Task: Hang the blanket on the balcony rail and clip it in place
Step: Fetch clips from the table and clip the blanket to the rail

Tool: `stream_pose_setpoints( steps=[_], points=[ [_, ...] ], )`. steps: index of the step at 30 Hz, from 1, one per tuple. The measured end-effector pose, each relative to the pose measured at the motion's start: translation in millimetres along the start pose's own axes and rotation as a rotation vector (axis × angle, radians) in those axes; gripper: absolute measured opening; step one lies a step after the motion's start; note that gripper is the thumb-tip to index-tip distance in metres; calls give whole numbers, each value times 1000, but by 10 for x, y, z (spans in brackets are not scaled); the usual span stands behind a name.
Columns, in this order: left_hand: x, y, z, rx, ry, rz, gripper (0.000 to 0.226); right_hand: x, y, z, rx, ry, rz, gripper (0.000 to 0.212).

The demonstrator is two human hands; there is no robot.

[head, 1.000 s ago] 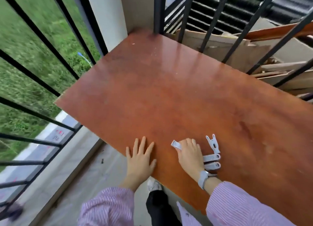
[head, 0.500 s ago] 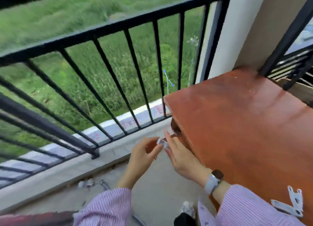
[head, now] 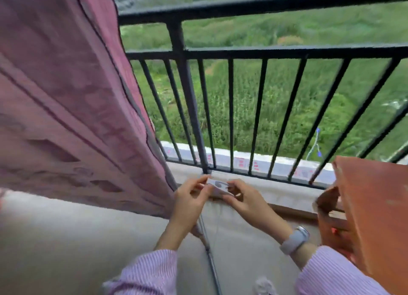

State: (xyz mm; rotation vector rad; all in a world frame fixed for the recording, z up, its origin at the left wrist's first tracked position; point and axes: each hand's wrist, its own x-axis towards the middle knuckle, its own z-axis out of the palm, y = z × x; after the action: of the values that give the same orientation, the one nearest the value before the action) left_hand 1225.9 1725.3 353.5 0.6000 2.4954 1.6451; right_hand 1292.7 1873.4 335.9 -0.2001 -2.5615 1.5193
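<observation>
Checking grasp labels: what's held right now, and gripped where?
A white clip, pinched between both hands: left hand on its left end, right hand on its right end. Blanket untouched.

Red marks on white ledge (head: 247, 161) blurred; no text legible.

Maroon patterned blanket (head: 66, 100) draped over black balcony rail (head: 265, 4), pale clip (head: 217, 185) low between both hands

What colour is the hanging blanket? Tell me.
Dusty pink-purple with darker stripes and patterned bands, seen in the head view: blanket.
</observation>
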Motion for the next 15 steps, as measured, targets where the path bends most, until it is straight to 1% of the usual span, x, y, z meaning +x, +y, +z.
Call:
stream_pose_setpoints(
  steps=[3, 6, 8, 10, 12, 15],
  points=[
    [-38, 114, -262, 96, 333, 72, 12, 266, -153, 78, 71, -2, -44, 12],
    [84, 290, -454, 151, 634, -6, 27, 579, -350, 82, 189, -55, -80, 12],
    [225, 439, -518, 151, 742, -67, 41, 815, -525, 45, 267, -97, -136, 16],
    [352, 578, -518, 170, 786, -81, 48, 1052, -699, -9, 324, -125, -230, 25],
    [453, 667, -482, 200, 840, -62, 38, 1255, -857, -72, 377, -144, -299, 30],
    [515, 757, -415, 238, 989, -26, 11, 1462, -1000, -104, 467, -211, -303, 30]
  ],
)
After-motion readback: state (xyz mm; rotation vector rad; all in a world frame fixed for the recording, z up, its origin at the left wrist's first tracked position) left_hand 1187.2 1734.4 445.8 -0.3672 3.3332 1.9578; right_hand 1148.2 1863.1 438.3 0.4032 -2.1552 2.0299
